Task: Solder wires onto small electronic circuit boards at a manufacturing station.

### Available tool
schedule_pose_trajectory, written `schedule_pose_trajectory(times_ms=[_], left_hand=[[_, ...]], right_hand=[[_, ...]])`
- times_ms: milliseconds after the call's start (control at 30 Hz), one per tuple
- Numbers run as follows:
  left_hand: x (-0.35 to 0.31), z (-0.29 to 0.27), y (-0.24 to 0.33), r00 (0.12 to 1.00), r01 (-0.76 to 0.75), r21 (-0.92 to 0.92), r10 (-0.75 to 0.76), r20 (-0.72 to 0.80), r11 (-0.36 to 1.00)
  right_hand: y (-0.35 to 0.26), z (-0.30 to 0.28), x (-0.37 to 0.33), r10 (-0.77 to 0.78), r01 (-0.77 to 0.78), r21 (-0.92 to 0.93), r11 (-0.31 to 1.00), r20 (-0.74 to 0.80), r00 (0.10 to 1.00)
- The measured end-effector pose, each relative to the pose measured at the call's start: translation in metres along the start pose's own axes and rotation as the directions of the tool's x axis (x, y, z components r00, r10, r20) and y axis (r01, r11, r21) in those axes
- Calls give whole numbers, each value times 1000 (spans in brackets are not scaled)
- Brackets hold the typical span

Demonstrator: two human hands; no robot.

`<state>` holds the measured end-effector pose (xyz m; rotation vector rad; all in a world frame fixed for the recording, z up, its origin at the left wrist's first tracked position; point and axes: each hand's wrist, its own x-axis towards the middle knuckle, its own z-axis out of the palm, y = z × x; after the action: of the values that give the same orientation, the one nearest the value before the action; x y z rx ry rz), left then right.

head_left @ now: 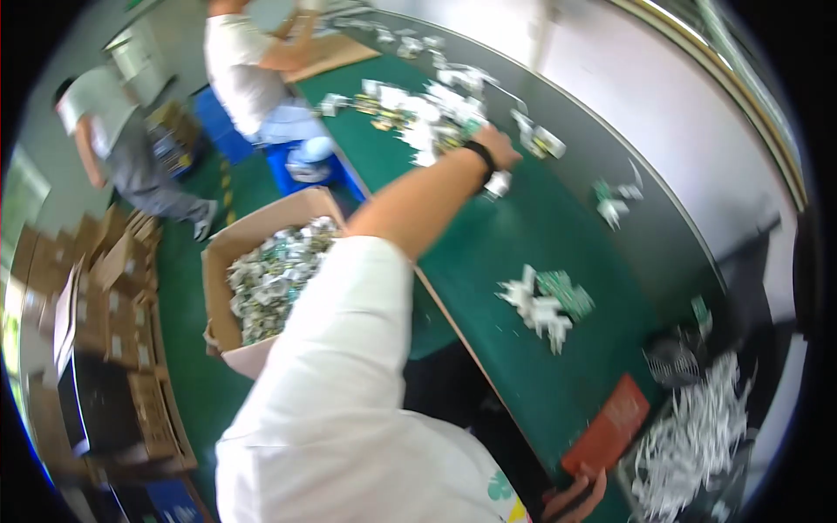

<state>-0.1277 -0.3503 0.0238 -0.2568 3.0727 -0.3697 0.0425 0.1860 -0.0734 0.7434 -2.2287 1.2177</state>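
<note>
1. Left hand (pixel 495 150): extended over the far part of the bench, at the near right edge of a loose pile (pixel 427 118) of white, green and yellowish pieces. A black band (pixel 480 155) circles the wrist. Finger state: cannot be determined; the fingers are blurred and partly hidden.
2. Right hand (pixel 586 497): at the near end of a flat, oblong red piece (pixel 613 418) with a smooth surface, by the bench's near edge. Fingers bent; whether they grasp the piece cannot be determined.
3. Bench (pixel 506 253): smooth, matt green top with a thin pale edge, backed by a grey panel (pixel 641 192).
4. Main pile: irregular, angular pieces, jumbled and overlapping, on the far half of the bench.
5. Small group, mid-bench: patterned green boards (pixel 565 295), flat and angular, touching jagged white pieces (pixel 534 309).
6. Right end: a tangled heap of narrow white strips (pixel 693 444), just beside a rounded dark mesh item (pixel 671 359).
7. Left of the bench: an open brown cardboard carton (pixel 216 283) holding many small white and green parts (pixel 270 279).
8. Beyond the carton: a co-worker (pixel 240 70) in a white top, at the bench.
</note>
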Motion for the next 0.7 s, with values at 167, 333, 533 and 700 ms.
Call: schedule_pose_trajectory(times_ms=[167,333,533,700], left_hand=[[13,27,9,994,-66,-287,90,69,956],[-20,34,50,974,-221,-134,225,19,966],[-20,23,77,894,-444,-58,446,40,894],[-10,15,95,923,-385,-139,382,-48,912]], right_hand=[[-14,6,-5,-28,29,10,1000,-122,992],[-14,0,5,-12,11,-57,998,-27,1000],[-23,4,8,-11,13,50,999,-49,999],[-19,3,7,-13,16,70,997,-47,999]])
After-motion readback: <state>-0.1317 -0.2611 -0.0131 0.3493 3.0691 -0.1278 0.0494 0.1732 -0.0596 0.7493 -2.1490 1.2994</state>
